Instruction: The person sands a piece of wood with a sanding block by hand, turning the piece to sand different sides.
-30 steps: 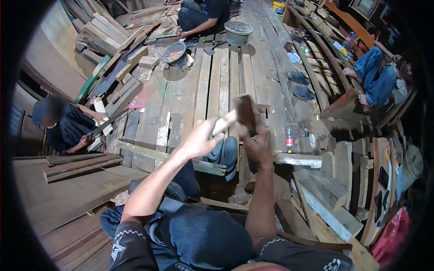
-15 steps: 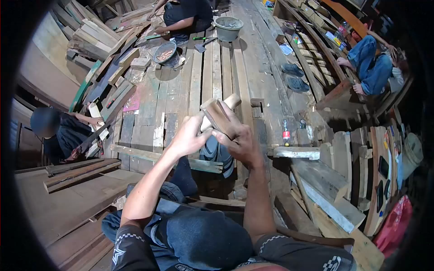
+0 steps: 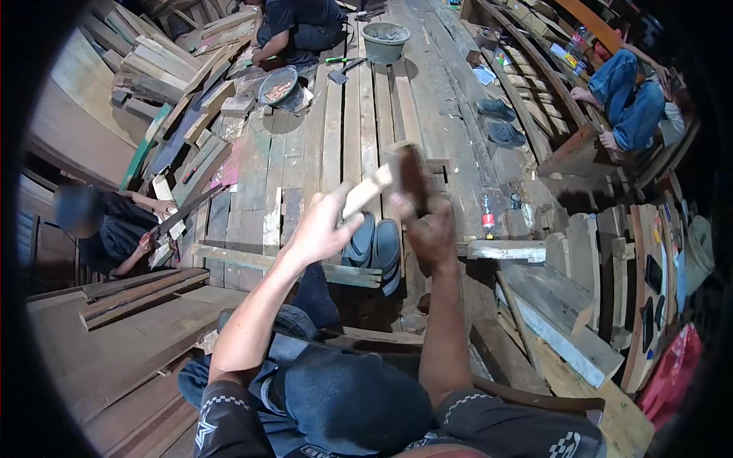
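Note:
My left hand (image 3: 324, 229) is closed round the near end of a pale wooden stick (image 3: 367, 192), which slants up and to the right. In my right hand (image 3: 430, 233) is a brown wooden block (image 3: 410, 177), held by its lower part and smeared by motion. The block stands on edge at the stick's far end; whether the two touch, I cannot tell. Below my hands a pair of dark sandals (image 3: 386, 250) shows between the floor boards and my lap.
A person (image 3: 114, 229) saws wood at the left; another crouches behind a bucket (image 3: 279, 89). A grey bucket (image 3: 385, 46) and a hammer (image 3: 345, 72) lie ahead. At the right are a bottle (image 3: 488, 214), planks (image 3: 550, 294) and a seated person (image 3: 626, 99).
My right hand has moved right with the block, which now stands more upright and apart from my left hand. More of the pale stick shows. The crouching person's arm has shifted.

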`<state>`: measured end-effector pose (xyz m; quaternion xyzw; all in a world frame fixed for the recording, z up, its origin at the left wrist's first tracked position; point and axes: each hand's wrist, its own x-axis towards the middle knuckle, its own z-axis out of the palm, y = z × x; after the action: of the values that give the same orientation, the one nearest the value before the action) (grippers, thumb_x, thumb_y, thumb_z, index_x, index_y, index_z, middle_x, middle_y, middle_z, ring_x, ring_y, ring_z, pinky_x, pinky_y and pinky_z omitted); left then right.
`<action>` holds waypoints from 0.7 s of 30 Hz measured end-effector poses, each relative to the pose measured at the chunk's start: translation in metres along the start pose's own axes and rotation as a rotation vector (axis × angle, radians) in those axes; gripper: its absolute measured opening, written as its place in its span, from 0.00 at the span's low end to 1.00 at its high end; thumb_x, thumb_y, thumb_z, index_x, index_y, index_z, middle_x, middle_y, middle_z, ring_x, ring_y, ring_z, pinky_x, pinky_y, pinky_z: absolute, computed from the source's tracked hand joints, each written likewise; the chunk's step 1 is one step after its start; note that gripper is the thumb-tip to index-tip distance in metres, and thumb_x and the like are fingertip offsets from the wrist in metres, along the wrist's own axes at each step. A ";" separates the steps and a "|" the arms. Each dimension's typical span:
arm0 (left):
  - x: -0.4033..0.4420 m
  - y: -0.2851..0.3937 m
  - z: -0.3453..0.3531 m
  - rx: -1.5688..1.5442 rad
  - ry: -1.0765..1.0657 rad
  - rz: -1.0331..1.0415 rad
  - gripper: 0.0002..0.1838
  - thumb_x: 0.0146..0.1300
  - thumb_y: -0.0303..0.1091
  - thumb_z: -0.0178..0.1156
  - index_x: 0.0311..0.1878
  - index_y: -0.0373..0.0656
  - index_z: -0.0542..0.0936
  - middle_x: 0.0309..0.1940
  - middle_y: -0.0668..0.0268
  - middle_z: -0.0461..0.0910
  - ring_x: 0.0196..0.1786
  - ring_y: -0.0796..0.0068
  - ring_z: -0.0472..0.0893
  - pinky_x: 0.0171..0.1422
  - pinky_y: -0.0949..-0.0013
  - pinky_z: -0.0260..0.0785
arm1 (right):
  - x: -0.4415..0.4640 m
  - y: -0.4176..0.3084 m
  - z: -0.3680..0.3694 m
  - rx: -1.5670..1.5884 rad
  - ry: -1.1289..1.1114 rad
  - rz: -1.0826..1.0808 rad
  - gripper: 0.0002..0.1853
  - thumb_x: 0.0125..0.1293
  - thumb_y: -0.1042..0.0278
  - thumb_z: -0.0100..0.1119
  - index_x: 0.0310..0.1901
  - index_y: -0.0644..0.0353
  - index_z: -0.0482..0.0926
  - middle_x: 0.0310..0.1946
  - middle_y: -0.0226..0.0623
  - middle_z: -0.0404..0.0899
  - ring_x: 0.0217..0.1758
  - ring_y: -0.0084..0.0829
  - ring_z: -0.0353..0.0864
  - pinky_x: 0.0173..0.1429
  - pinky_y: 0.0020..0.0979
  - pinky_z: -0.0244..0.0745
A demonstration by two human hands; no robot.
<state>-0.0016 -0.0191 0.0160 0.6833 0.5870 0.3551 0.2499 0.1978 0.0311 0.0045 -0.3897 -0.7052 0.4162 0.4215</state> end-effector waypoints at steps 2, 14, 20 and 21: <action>-0.001 0.007 0.000 -0.005 -0.047 -0.078 0.18 0.55 0.27 0.63 0.49 0.31 0.75 0.28 0.43 0.78 0.34 0.46 0.82 0.39 0.57 0.71 | 0.003 0.012 0.005 0.137 0.079 -0.025 0.18 0.64 0.57 0.65 0.45 0.66 0.82 0.25 0.41 0.83 0.29 0.26 0.81 0.35 0.33 0.75; -0.003 0.006 0.004 0.132 0.003 -0.036 0.18 0.54 0.27 0.63 0.48 0.34 0.73 0.26 0.42 0.77 0.33 0.39 0.79 0.38 0.51 0.70 | 0.003 -0.005 0.009 0.037 0.071 -0.103 0.16 0.63 0.66 0.64 0.51 0.65 0.81 0.37 0.52 0.84 0.32 0.36 0.85 0.37 0.36 0.76; -0.001 0.009 0.001 0.278 0.049 -0.003 0.18 0.53 0.27 0.62 0.48 0.36 0.72 0.25 0.46 0.77 0.31 0.42 0.79 0.37 0.51 0.69 | 0.002 0.004 0.010 -0.099 -0.025 -0.099 0.17 0.64 0.65 0.63 0.50 0.67 0.80 0.37 0.50 0.85 0.32 0.35 0.86 0.38 0.35 0.77; -0.001 0.010 0.000 0.312 0.041 0.002 0.18 0.54 0.27 0.63 0.48 0.36 0.72 0.25 0.46 0.77 0.31 0.43 0.79 0.37 0.50 0.69 | 0.004 0.002 0.001 -0.099 -0.019 0.004 0.17 0.64 0.64 0.63 0.50 0.67 0.80 0.38 0.50 0.86 0.33 0.35 0.86 0.39 0.34 0.77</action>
<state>0.0046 -0.0220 0.0228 0.7071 0.6394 0.2735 0.1284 0.1958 0.0350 0.0035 -0.4075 -0.7282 0.3854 0.3939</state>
